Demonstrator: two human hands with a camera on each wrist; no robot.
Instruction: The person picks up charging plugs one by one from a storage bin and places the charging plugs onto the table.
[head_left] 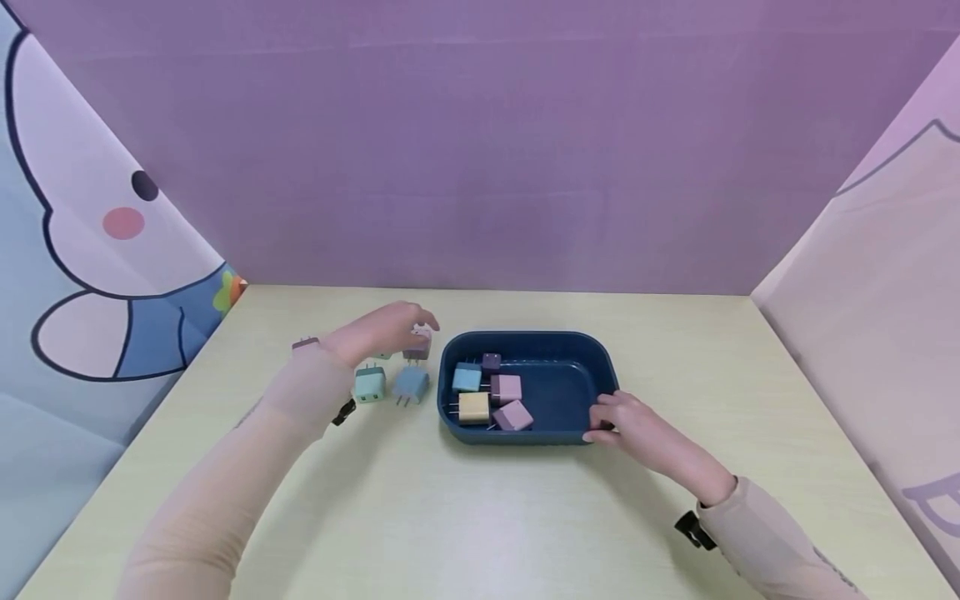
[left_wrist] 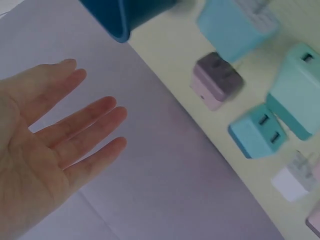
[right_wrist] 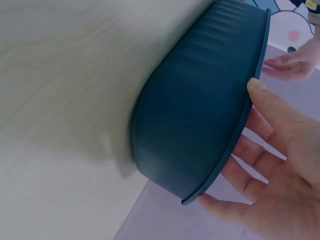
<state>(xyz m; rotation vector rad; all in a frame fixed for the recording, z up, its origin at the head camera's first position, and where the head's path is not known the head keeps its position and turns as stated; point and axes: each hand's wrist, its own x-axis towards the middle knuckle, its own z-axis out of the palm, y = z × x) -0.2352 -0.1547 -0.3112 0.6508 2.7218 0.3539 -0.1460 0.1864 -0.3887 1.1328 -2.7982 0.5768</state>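
Observation:
My left hand [head_left: 390,327] hovers over a group of USB wall chargers left of a dark blue plastic tray [head_left: 517,438]. In the left wrist view its fingers are extended, with nothing in them. Around it are a green charger [head_left: 370,384], a blue charger [head_left: 411,384] and a purple charger [head_left: 416,347], partly covered by the hand. My right hand [head_left: 633,423] holds the tray's rim at the front right corner, thumb on the outer side in the right wrist view. Inside the tray's left half lie several chargers, among them a yellow charger [head_left: 473,407] and a pink charger [head_left: 507,388].
A mauve charger [head_left: 305,342] shows behind the left wrist. The left wrist view has a white charger [left_wrist: 292,184] among the others. A purple backdrop [head_left: 495,167] rises behind the pale wooden table [head_left: 450,525], with printed cloths at both sides.

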